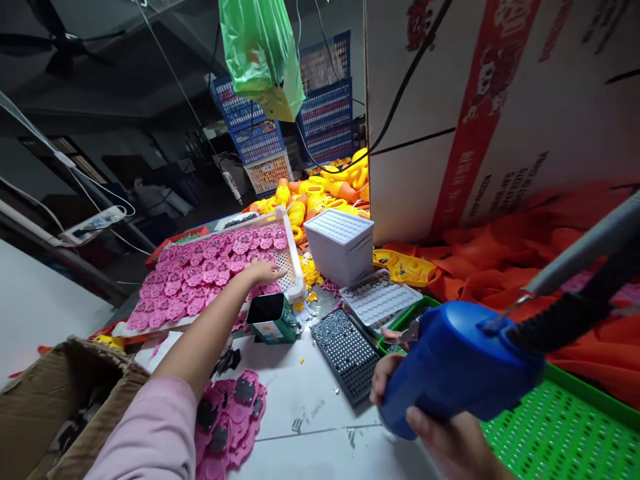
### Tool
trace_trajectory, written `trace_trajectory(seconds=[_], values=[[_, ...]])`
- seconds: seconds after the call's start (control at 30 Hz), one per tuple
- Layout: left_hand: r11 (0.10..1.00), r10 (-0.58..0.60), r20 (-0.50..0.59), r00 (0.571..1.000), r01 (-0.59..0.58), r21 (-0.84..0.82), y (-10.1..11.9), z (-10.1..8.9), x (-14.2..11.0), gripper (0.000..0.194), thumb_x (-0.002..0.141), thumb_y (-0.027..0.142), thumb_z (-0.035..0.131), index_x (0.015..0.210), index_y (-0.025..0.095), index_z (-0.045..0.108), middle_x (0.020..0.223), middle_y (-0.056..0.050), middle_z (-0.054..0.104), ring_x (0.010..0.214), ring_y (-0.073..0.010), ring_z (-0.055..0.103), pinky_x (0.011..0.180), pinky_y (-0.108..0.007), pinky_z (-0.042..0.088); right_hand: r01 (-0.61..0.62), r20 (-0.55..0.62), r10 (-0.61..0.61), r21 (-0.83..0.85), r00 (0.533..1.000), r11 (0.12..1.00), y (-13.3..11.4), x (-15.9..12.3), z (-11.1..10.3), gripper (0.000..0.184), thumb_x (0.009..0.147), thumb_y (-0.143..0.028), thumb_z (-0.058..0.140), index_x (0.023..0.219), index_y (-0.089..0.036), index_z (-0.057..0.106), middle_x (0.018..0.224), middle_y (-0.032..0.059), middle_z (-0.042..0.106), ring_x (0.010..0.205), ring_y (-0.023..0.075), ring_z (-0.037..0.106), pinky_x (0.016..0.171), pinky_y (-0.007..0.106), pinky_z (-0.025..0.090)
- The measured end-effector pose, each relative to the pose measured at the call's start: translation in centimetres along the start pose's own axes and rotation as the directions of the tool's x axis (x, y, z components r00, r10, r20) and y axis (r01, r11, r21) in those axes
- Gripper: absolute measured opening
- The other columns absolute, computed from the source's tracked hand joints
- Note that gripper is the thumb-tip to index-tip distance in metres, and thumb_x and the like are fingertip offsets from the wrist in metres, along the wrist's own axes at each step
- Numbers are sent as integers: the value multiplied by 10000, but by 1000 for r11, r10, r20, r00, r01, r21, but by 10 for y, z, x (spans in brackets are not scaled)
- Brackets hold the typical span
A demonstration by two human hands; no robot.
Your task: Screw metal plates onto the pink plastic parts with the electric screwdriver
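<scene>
My left hand (263, 272) reaches over a white tray (296, 260) of pink plastic parts (200, 270). Its fingers are stretched out at the tray's right end, and I see nothing gripped in them. My right hand (447, 433) is wrapped round a blue electric screwdriver (455, 367), which hangs from a spring and a black cable; its tip is hidden. Just left of the screwdriver lies a black perforated tray of small screws (345, 353). More pink parts with dark pieces on them (233, 423) are piled below my left forearm.
A dark green tin (273, 319) stands beside the white tray. Behind are stacked white trays (340, 243) and yellow parts (345, 190). At right lie a green basket (565, 427) and orange parts (480, 253). A cardboard box (107, 373) sits at left; a green bag (260, 53) hangs above.
</scene>
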State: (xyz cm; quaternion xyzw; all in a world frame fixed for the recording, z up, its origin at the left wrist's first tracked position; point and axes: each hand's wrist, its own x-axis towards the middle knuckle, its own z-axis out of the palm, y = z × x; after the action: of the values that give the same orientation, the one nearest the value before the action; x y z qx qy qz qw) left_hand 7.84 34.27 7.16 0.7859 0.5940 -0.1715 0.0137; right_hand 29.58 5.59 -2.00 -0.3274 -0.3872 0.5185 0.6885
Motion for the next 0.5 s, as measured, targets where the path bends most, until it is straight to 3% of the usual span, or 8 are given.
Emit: trace_trajectory(seconds=[0.17, 0.37, 0.5], values=[[998, -40, 95, 995, 35, 60, 7, 3, 6, 363, 953, 375, 605, 1249, 166, 575, 1270, -96, 589, 1093, -244, 612, 918, -457, 543, 11, 99, -2, -84, 995, 996, -2, -1, -4, 317, 722, -501, 717, 849, -229, 618, 751, 56, 645, 662, 207, 638, 634, 355, 558], [995, -59, 98, 993, 51, 84, 27, 1, -1, 361, 955, 377, 603, 1246, 166, 576, 1262, -97, 593, 1085, -239, 615, 914, -454, 544, 56, 58, -53, -54, 997, 997, 1, 0, -2, 322, 732, -500, 713, 865, -220, 625, 736, 57, 652, 625, 192, 634, 579, 322, 552], [995, -63, 55, 996, 59, 78, 35, -4, -9, 368, 954, 375, 604, 1255, 166, 570, 1266, -99, 589, 1088, -239, 614, 915, -457, 543, 24, 68, -22, -30, 997, 999, -1, 1, -2, 399, 741, -471, 721, 1042, -241, 598, 779, 55, 665, 664, 202, 646, 606, 340, 560]])
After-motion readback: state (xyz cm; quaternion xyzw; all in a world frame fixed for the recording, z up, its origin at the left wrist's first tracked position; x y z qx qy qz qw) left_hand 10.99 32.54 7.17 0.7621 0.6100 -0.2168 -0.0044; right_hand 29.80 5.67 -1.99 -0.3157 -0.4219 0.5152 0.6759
